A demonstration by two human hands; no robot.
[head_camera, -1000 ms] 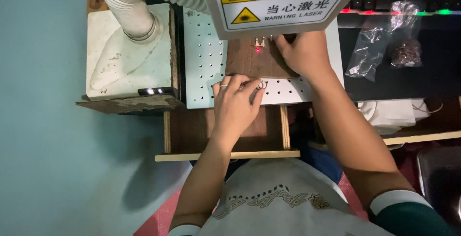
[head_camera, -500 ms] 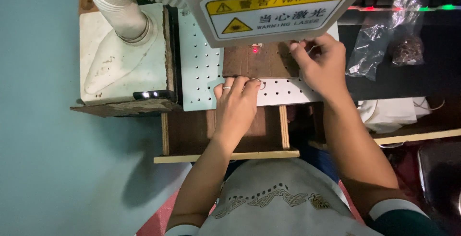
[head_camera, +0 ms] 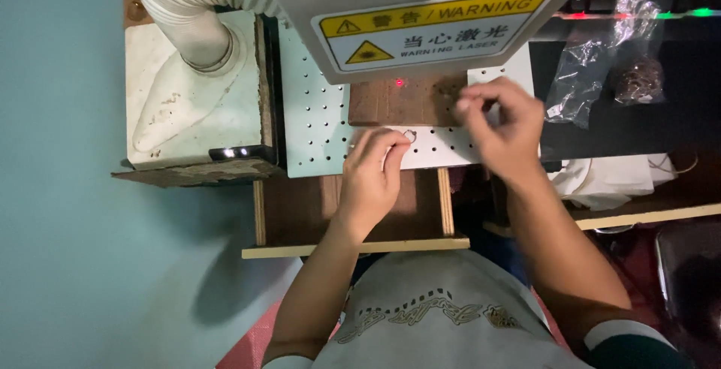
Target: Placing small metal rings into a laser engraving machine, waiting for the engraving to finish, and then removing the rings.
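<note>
**Both hands on the perforated plate, small ring at your left fingertips**

Nearest you is the pale wooden frame (head_camera: 353, 247) with its two upright slats, and your left forearm crosses right over it. Your left hand (head_camera: 373, 177) lies palm down on the near edge of the white perforated plate (head_camera: 315, 132), fingers curled together, and the tips are touching a small metal ring (head_camera: 409, 135) lying on that plate. Can't tell if you're actually pinching it or just resting on it.

A bit farther and to the right, your right hand (head_camera: 499, 125) hovers over the right end of the brown wooden block (head_camera: 390, 102), fingertips bunched together like you're pinching something tiny; whatever it is, it's too small to make out.

A red laser dot (head_camera: 399, 82) sits on the block's far edge, just under the grey laser head (head_camera: 420, 9) with its yellow warning label. Far left there's the white ribbed hose (head_camera: 188, 1) going into a grubby white housing (head_camera: 188, 91). Far right, a clear plastic bag (head_camera: 601, 61) lies on the dark desk.
</note>
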